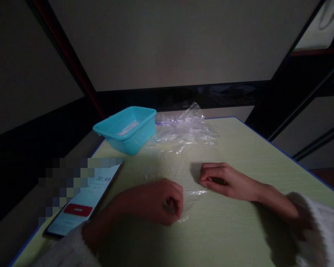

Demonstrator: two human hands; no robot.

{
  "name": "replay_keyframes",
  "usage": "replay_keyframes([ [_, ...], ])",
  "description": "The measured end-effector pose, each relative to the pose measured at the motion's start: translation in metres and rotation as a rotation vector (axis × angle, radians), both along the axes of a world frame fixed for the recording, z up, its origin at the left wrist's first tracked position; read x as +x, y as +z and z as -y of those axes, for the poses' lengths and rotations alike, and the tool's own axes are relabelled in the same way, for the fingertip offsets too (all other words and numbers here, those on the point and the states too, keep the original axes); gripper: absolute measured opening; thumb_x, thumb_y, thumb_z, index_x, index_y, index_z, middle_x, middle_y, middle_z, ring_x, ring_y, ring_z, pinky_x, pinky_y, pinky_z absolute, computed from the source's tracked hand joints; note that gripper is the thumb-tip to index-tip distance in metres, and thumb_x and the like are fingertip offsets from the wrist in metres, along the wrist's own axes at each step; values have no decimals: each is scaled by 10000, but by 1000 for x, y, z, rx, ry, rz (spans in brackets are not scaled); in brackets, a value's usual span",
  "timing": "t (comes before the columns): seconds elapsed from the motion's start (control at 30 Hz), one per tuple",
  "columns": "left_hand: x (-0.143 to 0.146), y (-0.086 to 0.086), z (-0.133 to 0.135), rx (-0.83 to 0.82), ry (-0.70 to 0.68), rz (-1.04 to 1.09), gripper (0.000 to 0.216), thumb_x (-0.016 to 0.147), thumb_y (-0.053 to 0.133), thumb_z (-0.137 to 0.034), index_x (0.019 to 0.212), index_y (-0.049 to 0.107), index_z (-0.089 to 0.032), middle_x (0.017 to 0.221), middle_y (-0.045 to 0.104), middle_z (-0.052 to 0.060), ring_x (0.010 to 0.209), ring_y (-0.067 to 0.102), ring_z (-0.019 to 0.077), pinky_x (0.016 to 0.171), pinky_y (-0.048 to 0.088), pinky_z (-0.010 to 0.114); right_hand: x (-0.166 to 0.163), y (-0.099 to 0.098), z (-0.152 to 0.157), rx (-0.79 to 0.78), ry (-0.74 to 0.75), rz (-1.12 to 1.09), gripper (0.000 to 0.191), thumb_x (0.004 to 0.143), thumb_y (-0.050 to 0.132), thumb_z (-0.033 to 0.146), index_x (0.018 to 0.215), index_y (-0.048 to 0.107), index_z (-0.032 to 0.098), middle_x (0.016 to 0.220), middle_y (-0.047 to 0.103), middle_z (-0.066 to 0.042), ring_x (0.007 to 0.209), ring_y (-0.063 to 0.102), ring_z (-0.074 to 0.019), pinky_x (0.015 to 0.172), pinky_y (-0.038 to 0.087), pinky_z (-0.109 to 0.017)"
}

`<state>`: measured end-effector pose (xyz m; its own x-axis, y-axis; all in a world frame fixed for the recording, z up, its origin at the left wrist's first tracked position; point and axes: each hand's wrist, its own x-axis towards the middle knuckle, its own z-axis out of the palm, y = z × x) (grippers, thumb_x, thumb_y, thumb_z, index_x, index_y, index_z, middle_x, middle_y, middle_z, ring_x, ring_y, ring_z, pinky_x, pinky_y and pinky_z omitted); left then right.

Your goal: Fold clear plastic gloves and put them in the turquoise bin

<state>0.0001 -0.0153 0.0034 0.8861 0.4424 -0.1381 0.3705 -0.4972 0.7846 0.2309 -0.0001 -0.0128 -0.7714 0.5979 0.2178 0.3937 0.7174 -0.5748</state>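
Note:
A clear plastic bag [180,148] lies crumpled across the middle of the table, its far end bunched up and its near edge thin and shiny. My left hand [161,202] is closed, fingers curled round at the bag's near edge; glints of film show by its fingertips. Across from it, my right hand [225,180] pinches thumb and fingers together at the right side of the same film. The film inside both grips is mostly hidden by the fingers.
A turquoise plastic basket [140,137] with a whitish piece inside stands at the back left. A phone [85,202] showing a timer lies by my left forearm. The pale table [211,237] has a blue edge; dark-banded panels [169,44] rise behind it.

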Motion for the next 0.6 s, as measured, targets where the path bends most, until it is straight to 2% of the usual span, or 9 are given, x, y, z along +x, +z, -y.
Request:
replay_keyframes([
  [0.13,-5,3,-4,-55,103,82,78,693,542,-77,695,590,-139,787,629,10,723,562,115,678,425,223,1,-1,-2,29,-11,-8,195,878,438,178,713,540,159,689,480,-2,629,467,-105,566,375,-224],
  [0.27,-10,0,-11,-152,268,97,54,724,532,-144,738,583,-132,785,638,16,691,554,113,630,428,225,2,-1,-2,25,-13,3,183,868,453,176,717,554,158,689,497,-6,625,471,-105,565,383,-225],
  [0.4,-9,0,-10,-175,227,28,36,690,562,-150,716,581,-133,693,582,-11,626,514,98,605,419,217,0,0,2,9,30,4,117,827,526,188,729,581,154,703,528,-16,623,492,-111,552,394,-229],
  [0.5,-5,3,-6,-165,190,-6,47,697,555,-144,725,591,-135,684,567,-16,630,511,102,612,415,220,-8,0,11,51,100,0,52,776,606,207,771,610,156,746,570,-26,703,529,-136,662,425,-273],
  [0.6,-3,2,-6,-163,197,4,67,707,538,-128,742,594,-132,688,569,-16,637,512,103,610,408,214,-19,-2,21,64,168,24,81,763,637,233,800,623,163,782,600,-21,759,543,-143,764,419,-304],
])
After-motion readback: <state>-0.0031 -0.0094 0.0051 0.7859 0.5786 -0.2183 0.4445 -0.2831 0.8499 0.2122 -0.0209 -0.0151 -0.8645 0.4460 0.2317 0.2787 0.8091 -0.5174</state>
